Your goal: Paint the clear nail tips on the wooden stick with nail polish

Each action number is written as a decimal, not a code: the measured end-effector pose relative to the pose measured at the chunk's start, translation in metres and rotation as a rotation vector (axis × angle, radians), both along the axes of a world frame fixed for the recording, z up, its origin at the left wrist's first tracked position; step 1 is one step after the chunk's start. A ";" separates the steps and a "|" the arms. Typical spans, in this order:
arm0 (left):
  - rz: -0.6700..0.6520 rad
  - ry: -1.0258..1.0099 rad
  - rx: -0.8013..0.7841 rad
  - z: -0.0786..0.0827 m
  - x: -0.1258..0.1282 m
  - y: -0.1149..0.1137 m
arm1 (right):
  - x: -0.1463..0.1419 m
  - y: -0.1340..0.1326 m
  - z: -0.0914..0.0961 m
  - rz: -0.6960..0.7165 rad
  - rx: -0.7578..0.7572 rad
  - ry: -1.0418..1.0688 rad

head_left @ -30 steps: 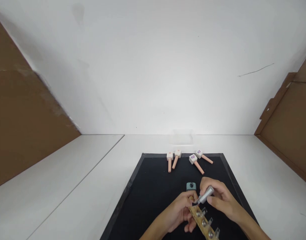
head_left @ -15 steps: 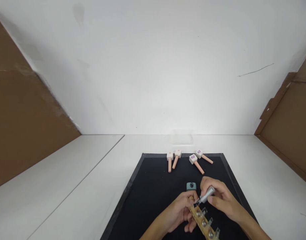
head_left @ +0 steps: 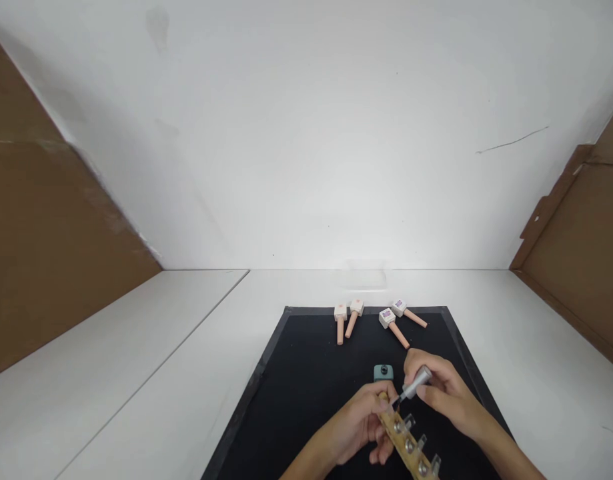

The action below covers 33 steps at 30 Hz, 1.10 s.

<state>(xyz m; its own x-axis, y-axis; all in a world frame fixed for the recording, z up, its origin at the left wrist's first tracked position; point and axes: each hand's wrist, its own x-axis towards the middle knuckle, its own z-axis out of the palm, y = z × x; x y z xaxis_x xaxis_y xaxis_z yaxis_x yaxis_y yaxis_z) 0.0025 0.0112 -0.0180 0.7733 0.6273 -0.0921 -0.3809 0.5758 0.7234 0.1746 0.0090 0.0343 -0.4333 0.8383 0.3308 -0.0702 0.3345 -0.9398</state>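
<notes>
My left hand (head_left: 359,420) grips the far end of a narrow wooden strip (head_left: 403,443), which slants down to the bottom edge. Along the strip sit round metal studs and several clear nail tips (head_left: 410,421). In my right hand (head_left: 451,398) is a silver-capped nail polish brush (head_left: 416,383), pinched between thumb and fingers. Its dark bristle end points down-left to the clear tip at the strip's far end, close to my left fingers; whether it touches cannot be made out. Just beyond my left hand stands a teal polish bottle (head_left: 383,372) with its dark mouth uncovered.
Two white bottles with pink caps (head_left: 340,312) lie at the mat's far edge, and two more with purple labels (head_left: 387,317) lie to their right. A clear tray (head_left: 365,280) is behind the black mat (head_left: 306,373). Brown cardboard (head_left: 51,220) flanks the white table.
My right hand has shifted slightly up and to the right with the brush, and more of the brush's stem shows. My left hand and the wooden strip stay nearly still.
</notes>
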 end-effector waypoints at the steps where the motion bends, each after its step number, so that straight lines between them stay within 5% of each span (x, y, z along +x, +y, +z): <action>1: 0.002 -0.002 0.001 -0.001 0.000 0.000 | 0.000 0.000 -0.001 -0.001 0.001 0.002; 19: -0.020 0.034 0.002 0.003 0.000 -0.001 | 0.004 0.006 -0.011 -0.132 -0.129 0.117; 33: -0.053 0.128 0.012 0.009 0.006 -0.002 | -0.006 -0.001 -0.002 0.024 -0.305 0.020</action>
<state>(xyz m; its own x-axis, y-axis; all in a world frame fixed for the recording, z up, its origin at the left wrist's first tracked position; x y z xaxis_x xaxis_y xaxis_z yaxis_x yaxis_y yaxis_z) 0.0087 0.0089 -0.0086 0.7878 0.5877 -0.1845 -0.2548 0.5836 0.7710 0.1684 0.0080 0.0326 -0.4506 0.8897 0.0738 -0.0943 0.0348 -0.9949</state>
